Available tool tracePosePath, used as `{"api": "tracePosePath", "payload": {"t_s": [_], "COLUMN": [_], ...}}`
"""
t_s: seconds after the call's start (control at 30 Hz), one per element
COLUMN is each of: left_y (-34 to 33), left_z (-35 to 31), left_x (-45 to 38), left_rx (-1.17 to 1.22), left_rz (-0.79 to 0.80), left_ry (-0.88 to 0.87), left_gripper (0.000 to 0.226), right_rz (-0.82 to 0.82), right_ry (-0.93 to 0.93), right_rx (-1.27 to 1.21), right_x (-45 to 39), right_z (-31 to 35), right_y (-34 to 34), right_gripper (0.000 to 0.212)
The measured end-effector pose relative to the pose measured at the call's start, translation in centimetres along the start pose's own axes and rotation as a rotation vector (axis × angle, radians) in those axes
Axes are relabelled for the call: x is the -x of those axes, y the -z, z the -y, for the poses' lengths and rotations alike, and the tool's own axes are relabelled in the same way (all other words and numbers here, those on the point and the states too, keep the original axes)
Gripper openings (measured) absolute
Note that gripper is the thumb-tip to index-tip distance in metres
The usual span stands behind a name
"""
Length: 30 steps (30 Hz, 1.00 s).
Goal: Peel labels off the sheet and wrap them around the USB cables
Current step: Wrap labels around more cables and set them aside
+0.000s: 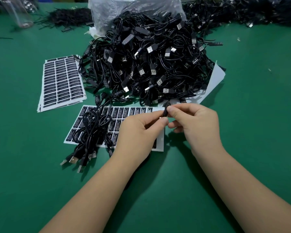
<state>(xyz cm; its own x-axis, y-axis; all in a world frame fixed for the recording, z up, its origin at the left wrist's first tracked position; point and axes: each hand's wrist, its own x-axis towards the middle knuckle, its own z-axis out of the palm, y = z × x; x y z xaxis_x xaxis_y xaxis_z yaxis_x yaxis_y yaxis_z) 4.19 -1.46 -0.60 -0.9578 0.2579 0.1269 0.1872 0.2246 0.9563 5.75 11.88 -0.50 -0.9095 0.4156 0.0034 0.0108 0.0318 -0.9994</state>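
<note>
A white label sheet (pixel 124 113) with rows of black labels lies on the green table in front of me. Above its right end, my left hand (pixel 138 132) and my right hand (pixel 195 123) both pinch a small black cable controller piece (pixel 165 111) between thumb and fingers. Whether a label is on it I cannot tell. A few black USB cables (pixel 91 130) lie bundled over the sheet's left half, plugs toward me. A big tangled heap of black USB cables (pixel 151 61) sits just behind the sheet.
A stack of full label sheets (pixel 61 81) lies at the left. A clear plastic bag (pixel 133 9) stands behind the heap, and a used white backing sheet (pixel 217 76) pokes out at its right. More black cables (pixel 259 12) line the far edge.
</note>
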Motion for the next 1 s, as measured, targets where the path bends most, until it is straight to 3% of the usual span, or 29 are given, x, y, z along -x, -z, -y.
{"api": "tracePosePath", "payload": {"t_s": [0.33,0.57,1.0], "left_y": [0.27,0.43,0.54], "left_z": [-0.53,-0.38,-0.51], "left_x": [-0.3,-0.45,-0.42], "left_rx": [0.212,0.267,0.273], "left_rz": [-0.042,-0.026,0.0], "left_ry": [0.21,0.301,0.294], "left_gripper": [0.031,0.02,0.022], "right_rz": [0.039,0.085,0.019], "right_ry": [0.265,0.432,0.258], "right_rx": [0.204,0.283,0.253], "right_x": [-0.42,-0.4,-0.65], "right_z": [0.0,0.16,-0.41], "right_y": [0.54,0.68,0.55], "right_gripper": [0.014,0.02,0.005]}}
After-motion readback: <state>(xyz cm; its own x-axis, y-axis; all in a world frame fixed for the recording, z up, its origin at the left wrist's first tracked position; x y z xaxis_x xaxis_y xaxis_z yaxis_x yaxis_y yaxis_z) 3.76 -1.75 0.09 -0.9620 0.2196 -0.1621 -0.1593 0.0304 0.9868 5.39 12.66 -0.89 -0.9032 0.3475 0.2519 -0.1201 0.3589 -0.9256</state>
